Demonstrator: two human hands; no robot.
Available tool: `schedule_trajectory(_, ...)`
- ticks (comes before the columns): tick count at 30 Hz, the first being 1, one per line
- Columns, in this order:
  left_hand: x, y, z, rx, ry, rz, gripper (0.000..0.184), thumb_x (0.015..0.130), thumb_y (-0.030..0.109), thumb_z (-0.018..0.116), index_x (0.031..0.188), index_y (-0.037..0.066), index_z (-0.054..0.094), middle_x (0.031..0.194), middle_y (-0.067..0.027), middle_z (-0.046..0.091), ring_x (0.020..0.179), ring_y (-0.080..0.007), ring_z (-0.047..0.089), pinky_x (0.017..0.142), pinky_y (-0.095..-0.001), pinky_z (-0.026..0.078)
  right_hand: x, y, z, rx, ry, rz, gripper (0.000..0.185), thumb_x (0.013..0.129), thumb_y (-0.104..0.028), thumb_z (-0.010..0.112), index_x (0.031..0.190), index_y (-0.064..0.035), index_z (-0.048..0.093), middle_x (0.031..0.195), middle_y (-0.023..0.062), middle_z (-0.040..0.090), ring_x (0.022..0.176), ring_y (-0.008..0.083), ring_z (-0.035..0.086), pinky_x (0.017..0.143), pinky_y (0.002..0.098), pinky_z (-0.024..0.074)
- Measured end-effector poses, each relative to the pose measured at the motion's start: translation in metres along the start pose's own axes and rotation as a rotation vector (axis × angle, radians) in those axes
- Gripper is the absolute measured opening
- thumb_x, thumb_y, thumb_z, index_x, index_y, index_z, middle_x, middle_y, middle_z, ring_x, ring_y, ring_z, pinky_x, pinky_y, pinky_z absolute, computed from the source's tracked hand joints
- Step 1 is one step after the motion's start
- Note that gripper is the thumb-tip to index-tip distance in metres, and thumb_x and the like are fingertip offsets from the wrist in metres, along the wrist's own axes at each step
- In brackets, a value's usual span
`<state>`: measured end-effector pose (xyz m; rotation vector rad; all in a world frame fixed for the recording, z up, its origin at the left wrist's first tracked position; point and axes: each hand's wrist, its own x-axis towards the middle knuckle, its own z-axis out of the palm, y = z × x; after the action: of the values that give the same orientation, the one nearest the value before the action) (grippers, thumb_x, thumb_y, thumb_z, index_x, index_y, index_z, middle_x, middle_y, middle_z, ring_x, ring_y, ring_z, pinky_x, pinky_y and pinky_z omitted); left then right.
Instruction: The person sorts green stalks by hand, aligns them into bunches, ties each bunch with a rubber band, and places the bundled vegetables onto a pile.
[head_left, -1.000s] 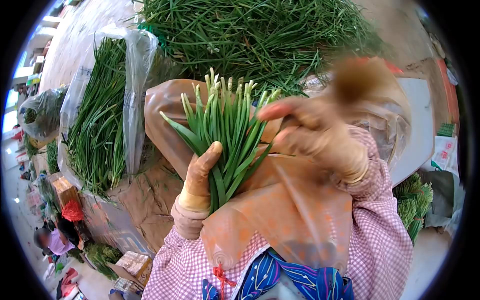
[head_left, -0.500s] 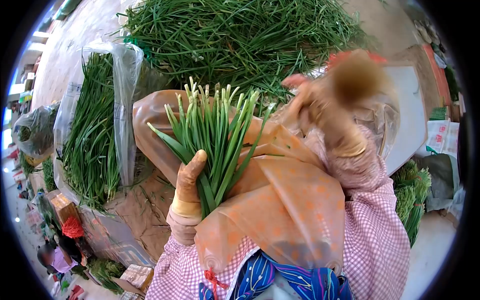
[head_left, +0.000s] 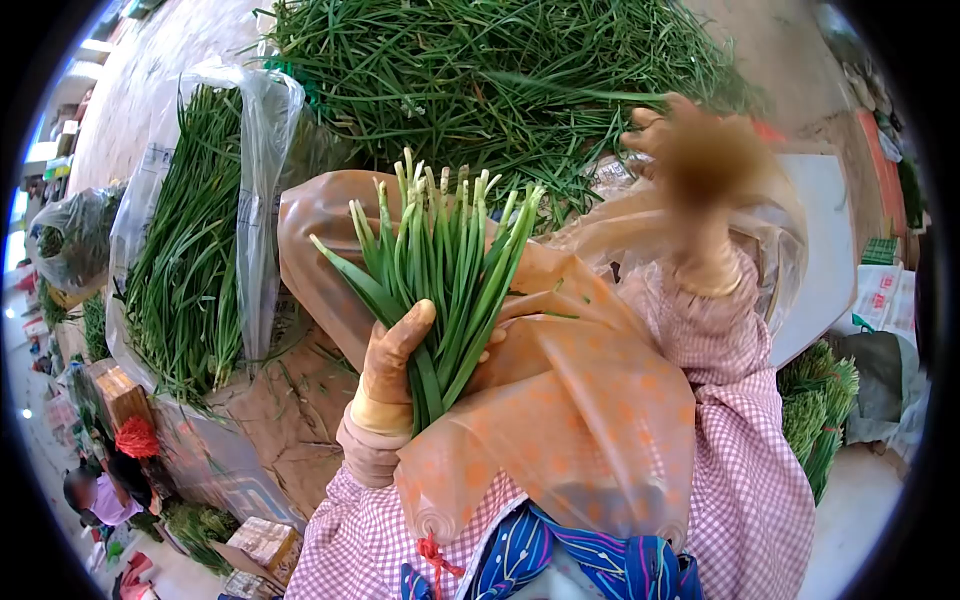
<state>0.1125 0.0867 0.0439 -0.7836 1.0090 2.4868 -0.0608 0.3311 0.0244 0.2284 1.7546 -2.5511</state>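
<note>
My left hand (head_left: 396, 360), in a tan glove, is closed around a bunch of garlic chives (head_left: 450, 270). Their pale cut ends point up and away from me, thumb across the front. Beneath the bunch, an orange-tinted plastic apron (head_left: 560, 400) covers my lap. My right hand (head_left: 655, 135) is raised at the near right edge of the loose chive pile (head_left: 480, 80). A round brown blur hides much of it. One motion-smeared chive stalk (head_left: 580, 92) runs from the visible fingertips leftward over the pile; the grip itself is partly hidden.
At left stands a clear plastic bag (head_left: 265, 200) packed with long chives (head_left: 190, 250). Brown cardboard (head_left: 290, 420) lies below it. A white board (head_left: 820, 240) is at right, near green bundles (head_left: 820, 420). Another person (head_left: 110, 495) sits at the far lower left.
My right hand has lifted away from the pile, to the right, with a blurred stalk now trailing from it. My left hand keeps its hold on the bunch; the view has shifted slightly.
</note>
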Motion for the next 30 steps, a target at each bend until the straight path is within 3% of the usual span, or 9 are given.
schedule_trajectory(3, 0.003, -0.003, -0.004, -0.021, -0.021, -0.005, 0.063, 0.088, 0.04, 0.061, 0.13, -0.004, 0.048, 0.107, -0.0219, 0.066, 0.088, -0.0307, 0.068, 0.075, -0.0357, 0.058, -0.024, -0.001, 0.029, -0.484, -0.391, -0.315, 0.036, 0.089, -0.03, 0.065, 0.115, -0.0058, 0.057, 0.119, 0.0116, 0.059, 0.11, 0.0262, 0.056, 0.095, 0.0382, 0.0439)
schedule_trajectory(5, 0.001, -0.004, -0.004, -0.03, -0.033, -0.009, 0.063, 0.089, 0.04, 0.061, 0.131, -0.004, 0.048, 0.111, -0.0214, 0.065, 0.091, -0.0315, 0.068, 0.077, -0.036, 0.058, -0.028, -0.011, 0.043, -1.073, -0.766, -0.878, 0.033, 0.086, -0.032, 0.067, 0.11, -0.0111, 0.062, 0.116, 0.0105, 0.06, 0.115, 0.0285, 0.052, 0.101, 0.0432, 0.0371)
schedule_trajectory(9, -0.001, 0.002, 0.007, 0.004, -0.026, 0.009, 0.066, 0.089, 0.042, 0.06, 0.135, -0.002, 0.044, 0.121, -0.0202, 0.061, 0.098, -0.0328, 0.066, 0.079, -0.0369, 0.057, -0.035, -0.004, 0.06, -1.245, -0.893, -0.853, 0.025, 0.083, -0.031, 0.067, 0.1, -0.0135, 0.066, 0.111, 0.01, 0.061, 0.112, 0.0296, 0.053, 0.1, 0.0466, 0.0352)
schedule_trajectory(13, -0.005, 0.004, 0.008, -0.133, -0.122, -0.046, 0.054, 0.091, 0.036, 0.059, 0.129, -0.001, 0.05, 0.116, -0.0154, 0.064, 0.1, -0.0218, 0.065, 0.083, -0.0296, 0.054, -0.028, 0.0, 0.059, -0.932, -1.099, -0.704, 0.011, 0.083, -0.016, 0.069, 0.091, -0.0109, 0.063, 0.097, 0.0104, 0.061, 0.096, 0.0321, 0.058, 0.086, 0.0468, 0.0418)
schedule_trajectory(16, -0.008, 0.008, 0.015, -0.127, -0.093, -0.072, 0.054, 0.09, 0.033, 0.061, 0.129, -0.001, 0.049, 0.116, -0.0153, 0.064, 0.099, -0.0217, 0.065, 0.086, -0.0307, 0.053, -0.036, 0.009, 0.059, -0.894, -0.806, -0.495, 0.011, 0.086, -0.017, 0.067, 0.088, -0.0071, 0.063, 0.068, 0.0083, 0.058, 0.061, 0.0214, 0.058, 0.059, 0.0324, 0.0491)
schedule_trajectory(20, -0.005, 0.007, 0.013, 0.043, -0.022, -0.028, 0.065, 0.086, 0.043, 0.064, 0.132, 0.001, 0.049, 0.112, -0.016, 0.066, 0.097, -0.0241, 0.067, 0.076, -0.0338, 0.056, 0.003, 0.025, 0.031, -0.343, -0.361, -0.101, 0.011, 0.091, -0.016, 0.064, 0.094, -0.0054, 0.063, 0.071, 0.0051, 0.061, 0.062, 0.0157, 0.059, 0.06, 0.0294, 0.0506)
schedule_trajectory(22, -0.006, 0.007, 0.01, 0.061, -0.056, -0.014, 0.061, 0.087, 0.038, 0.063, 0.132, -0.001, 0.048, 0.116, -0.0167, 0.064, 0.1, -0.0259, 0.066, 0.081, -0.0344, 0.055, 0.029, 0.022, 0.014, -0.019, -0.285, -0.133, 0.018, 0.095, -0.017, 0.059, 0.107, -0.0035, 0.059, 0.084, 0.0048, 0.064, 0.074, 0.0141, 0.062, 0.066, 0.0283, 0.0516)
schedule_trajectory(25, -0.004, 0.007, 0.011, 0.073, -0.05, -0.007, 0.061, 0.088, 0.037, 0.062, 0.132, -0.002, 0.047, 0.118, -0.0177, 0.063, 0.101, -0.0276, 0.066, 0.083, -0.0357, 0.055, 0.014, 0.024, 0.021, -0.079, -0.293, 0.073, 0.033, 0.095, -0.021, 0.058, 0.122, -0.0037, 0.05, 0.098, 0.0077, 0.065, 0.087, 0.0173, 0.063, 0.077, 0.0314, 0.0505)
schedule_trajectory(30, 0.006, 0.005, 0.009, 0.02, -0.117, 0.035, 0.054, 0.087, 0.025, 0.065, 0.13, -0.003, 0.048, 0.115, -0.0171, 0.063, 0.094, -0.028, 0.066, 0.084, -0.0389, 0.055, -0.052, 0.043, 0.032, 0.422, -0.76, 0.601, 0.076, 0.09, -0.037, 0.064, 0.147, -0.0107, 0.02, 0.134, 0.0122, 0.047, 0.123, 0.0243, 0.048, 0.105, 0.0436, 0.0384)
